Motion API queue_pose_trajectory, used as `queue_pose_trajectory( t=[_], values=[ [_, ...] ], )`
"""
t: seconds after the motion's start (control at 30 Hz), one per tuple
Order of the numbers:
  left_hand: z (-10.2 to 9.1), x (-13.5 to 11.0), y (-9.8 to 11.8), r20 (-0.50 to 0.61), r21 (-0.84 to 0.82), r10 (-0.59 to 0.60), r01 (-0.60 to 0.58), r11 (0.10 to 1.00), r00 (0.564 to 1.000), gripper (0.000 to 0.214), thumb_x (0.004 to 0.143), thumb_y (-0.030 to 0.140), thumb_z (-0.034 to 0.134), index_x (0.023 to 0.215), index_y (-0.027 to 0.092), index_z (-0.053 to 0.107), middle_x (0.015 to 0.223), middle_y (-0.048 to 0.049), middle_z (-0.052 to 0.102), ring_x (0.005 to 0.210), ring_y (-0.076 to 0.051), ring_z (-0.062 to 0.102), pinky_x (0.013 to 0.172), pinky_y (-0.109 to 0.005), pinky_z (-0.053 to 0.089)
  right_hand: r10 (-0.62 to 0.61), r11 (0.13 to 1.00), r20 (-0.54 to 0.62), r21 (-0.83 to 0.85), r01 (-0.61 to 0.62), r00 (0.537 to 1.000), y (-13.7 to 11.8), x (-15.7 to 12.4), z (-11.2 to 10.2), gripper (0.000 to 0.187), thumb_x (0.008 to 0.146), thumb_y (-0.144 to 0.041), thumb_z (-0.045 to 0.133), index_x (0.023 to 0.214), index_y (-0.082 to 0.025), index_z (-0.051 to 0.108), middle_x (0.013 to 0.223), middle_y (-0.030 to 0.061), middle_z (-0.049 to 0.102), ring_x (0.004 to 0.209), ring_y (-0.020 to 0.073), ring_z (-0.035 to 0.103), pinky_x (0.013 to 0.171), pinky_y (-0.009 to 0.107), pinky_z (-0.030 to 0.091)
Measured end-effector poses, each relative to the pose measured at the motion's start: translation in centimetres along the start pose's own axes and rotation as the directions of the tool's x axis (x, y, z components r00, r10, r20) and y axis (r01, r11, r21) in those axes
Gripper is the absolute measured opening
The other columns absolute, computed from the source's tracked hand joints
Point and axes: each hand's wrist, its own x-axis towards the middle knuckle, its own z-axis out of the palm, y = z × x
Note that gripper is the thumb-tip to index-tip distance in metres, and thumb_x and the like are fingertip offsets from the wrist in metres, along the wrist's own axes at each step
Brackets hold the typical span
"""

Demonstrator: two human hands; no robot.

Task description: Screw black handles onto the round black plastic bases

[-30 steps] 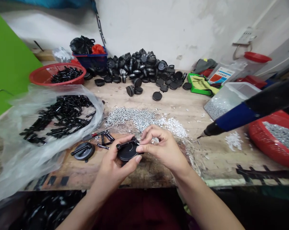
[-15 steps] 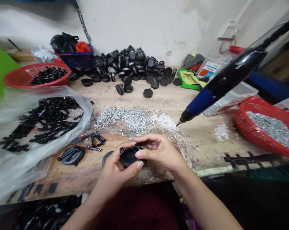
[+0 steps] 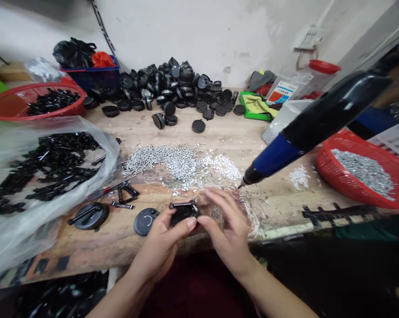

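My left hand (image 3: 161,245) grips a round black plastic disc (image 3: 182,215) by its edge, thumb across the near side. A thin black lever (image 3: 179,205) lies over the disc's far side. Beside it, my right hand (image 3: 229,227) has its fingers apart, with the thumb or fingertip close to the disc's right edge; whether it touches is unclear. A similar disc (image 3: 144,222) lies left of my left hand. Farther left rests another disc (image 3: 92,217) with a lever across its top. The blue and black electric screwdriver (image 3: 275,157) hangs tip down beyond my right hand.
Silver screws (image 3: 146,160) and white plastic bits (image 3: 227,167) are heaped mid-table. Black levers fill a clear bag (image 3: 111,165) on the left. A pile of black discs (image 3: 182,84) stands by the wall. Red baskets (image 3: 328,176) flank the work area.
My right hand has let go of the disc and spread its fingers just to its right. My left hand still holds the disc. The whole view has shifted slightly.
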Motion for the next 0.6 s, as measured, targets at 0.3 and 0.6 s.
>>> queue_pose_trajectory(
  t=[0.3, 0.6],
  values=[
    [-0.2, -0.7, 0.8, -0.033, -0.116, -0.124, 0.12, 0.986, 0.992, 0.016, 0.071, 0.019, 0.074, 0.086, 0.014, 0.069, 0.098, -0.0049, 0.061, 0.085, -0.018, 0.057, 0.072, -0.043, 0.06, -0.271, 0.962, -0.448, -0.148, 0.229, 0.852, -0.5, 6.8, -7.2, 0.056, 0.08, -0.028, 0.067, 0.131, -0.024, 0.044, 0.133, 0.0095, 0.053, 0.121, 0.028, 0.053, 0.105, 0.053, 0.04],
    [-0.5, -0.5, -0.2, 0.022, -0.126, -0.181, 0.183, 0.975, 0.983, 0.023, 0.072, 0.02, 0.074, 0.092, 0.015, 0.064, 0.093, -0.004, 0.06, 0.076, -0.013, 0.056, 0.057, -0.026, 0.054, -0.198, 0.974, -0.405, 0.02, 0.225, 0.893, -4.6, 6.1, -3.5, 0.047, 0.072, -0.018, 0.072, 0.115, -0.025, 0.055, 0.072, -0.0031, 0.058, 0.057, 0.014, 0.059, 0.058, 0.034, 0.056]
  ],
)
